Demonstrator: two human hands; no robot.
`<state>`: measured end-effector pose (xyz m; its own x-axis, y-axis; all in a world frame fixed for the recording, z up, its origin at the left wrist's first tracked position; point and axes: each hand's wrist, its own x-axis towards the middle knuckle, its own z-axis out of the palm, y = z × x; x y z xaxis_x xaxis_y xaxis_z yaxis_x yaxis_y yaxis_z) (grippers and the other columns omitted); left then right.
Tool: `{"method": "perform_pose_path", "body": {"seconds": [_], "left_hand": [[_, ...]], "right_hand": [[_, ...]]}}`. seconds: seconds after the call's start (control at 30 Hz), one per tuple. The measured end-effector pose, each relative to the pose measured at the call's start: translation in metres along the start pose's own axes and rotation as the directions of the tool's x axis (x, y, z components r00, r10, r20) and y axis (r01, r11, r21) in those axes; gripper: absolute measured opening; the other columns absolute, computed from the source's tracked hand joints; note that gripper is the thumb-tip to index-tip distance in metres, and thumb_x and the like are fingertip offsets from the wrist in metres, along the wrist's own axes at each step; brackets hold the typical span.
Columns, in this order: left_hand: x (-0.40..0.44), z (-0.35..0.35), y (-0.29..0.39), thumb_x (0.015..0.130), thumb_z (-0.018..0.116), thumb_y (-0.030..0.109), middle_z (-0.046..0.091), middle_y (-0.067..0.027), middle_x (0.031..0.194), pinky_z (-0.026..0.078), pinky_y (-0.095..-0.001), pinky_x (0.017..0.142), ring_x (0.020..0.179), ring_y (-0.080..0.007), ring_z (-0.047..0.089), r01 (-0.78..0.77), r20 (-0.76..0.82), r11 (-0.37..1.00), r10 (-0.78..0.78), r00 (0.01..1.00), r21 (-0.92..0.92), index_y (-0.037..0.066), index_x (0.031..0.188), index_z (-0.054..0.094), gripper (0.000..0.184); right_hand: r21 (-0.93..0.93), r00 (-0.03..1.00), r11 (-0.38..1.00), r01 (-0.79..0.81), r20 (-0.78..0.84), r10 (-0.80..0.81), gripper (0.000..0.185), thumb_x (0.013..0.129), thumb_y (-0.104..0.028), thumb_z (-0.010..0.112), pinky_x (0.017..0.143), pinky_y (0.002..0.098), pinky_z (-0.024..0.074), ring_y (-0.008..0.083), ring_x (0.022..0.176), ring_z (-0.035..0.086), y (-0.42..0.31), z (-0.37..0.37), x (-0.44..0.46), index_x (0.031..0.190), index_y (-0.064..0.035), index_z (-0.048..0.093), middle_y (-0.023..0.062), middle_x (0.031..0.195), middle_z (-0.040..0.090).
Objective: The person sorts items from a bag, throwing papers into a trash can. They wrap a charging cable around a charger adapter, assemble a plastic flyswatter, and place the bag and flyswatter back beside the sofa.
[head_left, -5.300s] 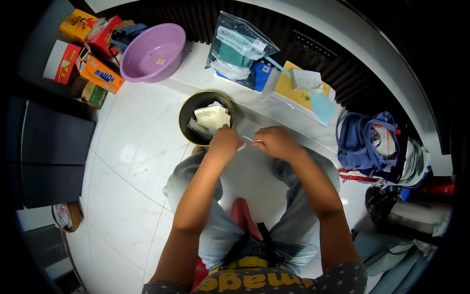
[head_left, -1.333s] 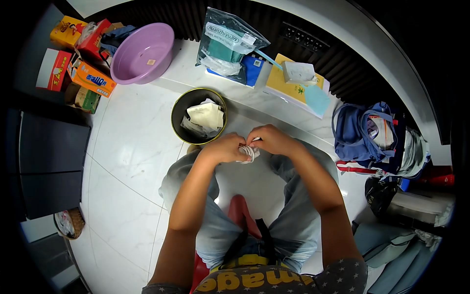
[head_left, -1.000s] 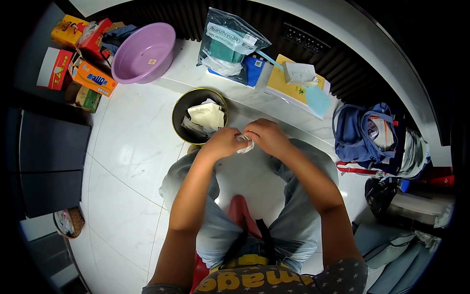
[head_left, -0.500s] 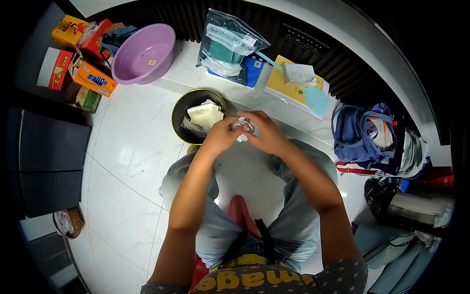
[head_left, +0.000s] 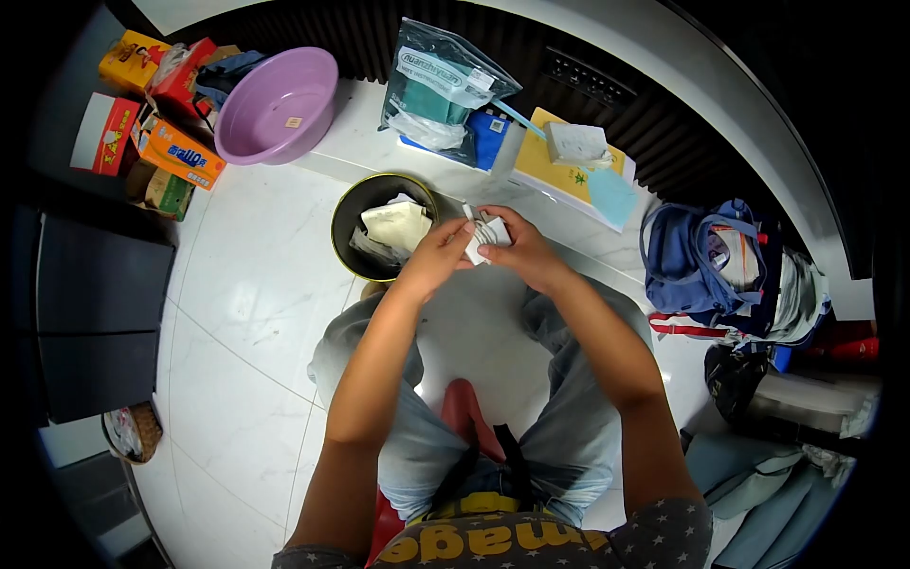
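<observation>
A white charger with its cable coiled against it is held between both my hands, in front of my knees. My left hand grips it from the left, thumb and fingers closed at its edge. On the other side my right hand has its thumb on the near face and its fingers bent round the far edge. One cable end stands up at the far side of the coil. Just left of the hands stands a dark round bin with a yellowish rim, holding crumpled paper.
A purple basin, a clear zip bag and a yellow box with a small white box sit along the ledge. Boxes crowd the far left. A blue bag lies right.
The charger has turned in my hands, so its white block and cable coil now show more plainly. My right hand has shifted its hold, its thumb now across the near face.
</observation>
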<state>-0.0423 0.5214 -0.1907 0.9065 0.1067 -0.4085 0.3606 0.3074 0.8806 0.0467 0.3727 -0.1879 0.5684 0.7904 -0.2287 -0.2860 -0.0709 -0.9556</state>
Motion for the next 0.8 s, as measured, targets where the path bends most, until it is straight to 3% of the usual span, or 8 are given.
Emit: {"method": "perform_pose_path", "body": {"seconds": [0.23,0.33,0.4,0.47,0.57,0.67,0.73,0.8], "left_hand": [[0.001,0.009,0.006,0.092,0.045,0.039,0.052,-0.0067,0.099,0.048,-0.0274,0.077,0.08,-0.0129,0.055,0.017,0.013,0.999,-0.017,1.0,0.038,0.004,0.128,0.041,0.051],[0.002,0.016,0.005,0.092,0.044,0.04,0.051,-0.0074,0.102,0.048,-0.028,0.077,0.082,-0.0146,0.055,-0.021,0.0,0.999,0.021,1.0,0.046,0.004,0.128,0.04,0.052],[0.008,0.021,0.004,0.092,0.044,0.04,0.05,-0.0074,0.104,0.047,-0.0282,0.076,0.084,-0.0153,0.055,-0.051,0.018,0.997,0.05,0.999,0.061,0.005,0.128,0.041,0.051],[0.014,0.023,-0.002,0.092,0.046,0.035,0.052,-0.0069,0.104,0.047,-0.0277,0.076,0.087,-0.0151,0.055,-0.06,-0.048,0.951,0.078,0.996,0.303,0.005,0.123,0.045,0.044],[0.023,0.034,-0.009,0.091,0.049,0.026,0.053,-0.0067,0.102,0.047,-0.027,0.076,0.086,-0.0145,0.056,-0.081,0.018,0.917,0.08,0.997,0.391,0.004,0.118,0.048,0.035],[0.039,0.05,-0.026,0.091,0.05,0.017,0.055,-0.0068,0.099,0.048,-0.0255,0.075,0.083,-0.0134,0.056,-0.194,0.066,0.907,0.182,0.981,0.374,0.003,0.115,0.05,0.028],[0.045,0.065,-0.032,0.091,0.048,0.012,0.056,-0.0077,0.099,0.048,-0.0246,0.076,0.082,-0.0129,0.056,-0.166,0.085,0.915,0.145,0.986,0.368,0.001,0.114,0.051,0.025],[0.053,0.072,-0.048,0.091,0.048,0.011,0.057,-0.0084,0.1,0.048,-0.0253,0.077,0.082,-0.0132,0.056,-0.213,0.118,0.914,0.183,0.976,0.346,0.001,0.113,0.051,0.025]], "right_hand": [[-0.044,0.996,0.999,0.01,-0.093,-0.014,0.059,0.073,-0.005,0.068,0.078,0.0286,0.0476,0.017,0.097,0.052,-0.019,-0.009,-0.006,0.125,-0.0037,0.04,0.0101,0.111,0.05],[0.053,0.948,0.998,-0.024,-0.315,0.039,0.057,0.074,-0.002,0.066,0.072,0.0288,0.051,0.018,0.092,0.054,-0.036,-0.031,-0.016,0.124,-0.0032,0.039,0.0112,0.106,0.052],[-0.024,0.856,0.997,0.08,-0.51,-0.081,0.053,0.074,-0.001,0.066,0.068,0.0289,0.0528,0.0179,0.087,0.056,-0.043,-0.067,-0.023,0.119,-0.0023,0.039,0.0105,0.101,0.054],[0.006,0.784,0.985,0.17,-0.607,-0.132,0.048,0.073,-0.001,0.067,0.069,0.0283,0.0524,0.0162,0.084,0.057,-0.055,-0.105,-0.045,0.114,-0.0017,0.041,0.0085,0.098,0.054],[-0.07,0.648,0.973,0.221,-0.734,-0.2,0.047,0.075,-0.003,0.067,0.069,0.0259,0.0508,0.014,0.084,0.058,-0.048,-0.162,-0.089,0.115,-0.0024,0.043,0.0083,0.1,0.056],[-0.076,0.583,0.984,0.16,-0.797,-0.157,0.05,0.076,-0.004,0.066,0.067,0.0242,0.0484,0.0138,0.085,0.058,-0.021,-0.211,-0.131,0.121,-0.0041,0.043,0.0073,0.101,0.057],[0.109,0.601,0.975,0.193,-0.799,-0.03,0.051,0.076,-0.003,0.065,0.064,0.0227,0.0467,0.0133,0.084,0.058,0.006,-0.238,-0.149,0.123,-0.0049,0.043,0.0059,0.099,0.058],[0.008,0.574,0.996,0.093,-0.817,-0.047,0.055,0.075,-0.004,0.065,0.065,0.0223,0.046,0.0124,0.079,0.058,0.04,-0.263,-0.154,0.124,-0.0033,0.042,0.0058,0.095,0.06]]}}
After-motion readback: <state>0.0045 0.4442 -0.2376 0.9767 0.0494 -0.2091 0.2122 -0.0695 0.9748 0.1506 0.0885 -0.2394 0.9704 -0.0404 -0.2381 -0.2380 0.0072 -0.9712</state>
